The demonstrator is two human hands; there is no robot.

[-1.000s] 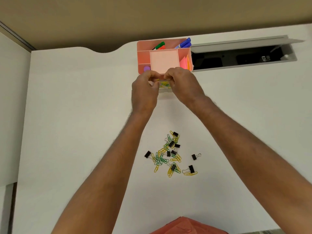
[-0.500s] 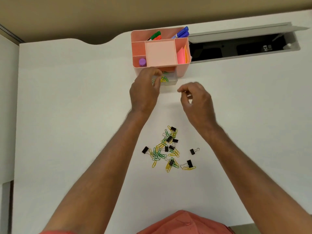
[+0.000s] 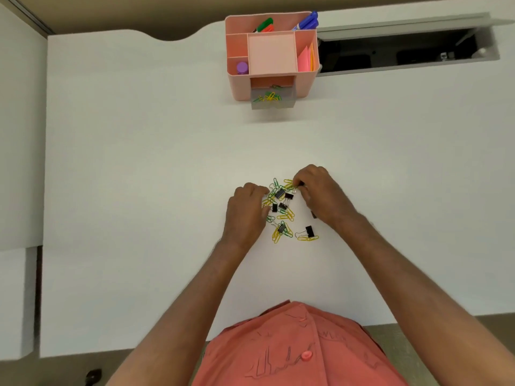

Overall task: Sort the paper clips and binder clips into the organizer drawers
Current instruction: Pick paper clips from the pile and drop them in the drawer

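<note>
Both of your hands have come down from the organizer to the pile since the earlier frames, and the clear drawer stays pulled out, a few yellow and green clips already in it.

Head view: your left hand sits at the left edge of the pile with fingers curled into the clips; whether it has pinched anything I cannot tell. Your right hand curls in at the pile's upper right, fingertips on a clip there; its hold is likewise hidden.

To do this step well, I'd pick one kind at a time, teasing the paper clips free so none snag on the binder clips. They lie mixed at centre frame on the white desk, well apart from the pink organizer at upper centre.
</note>
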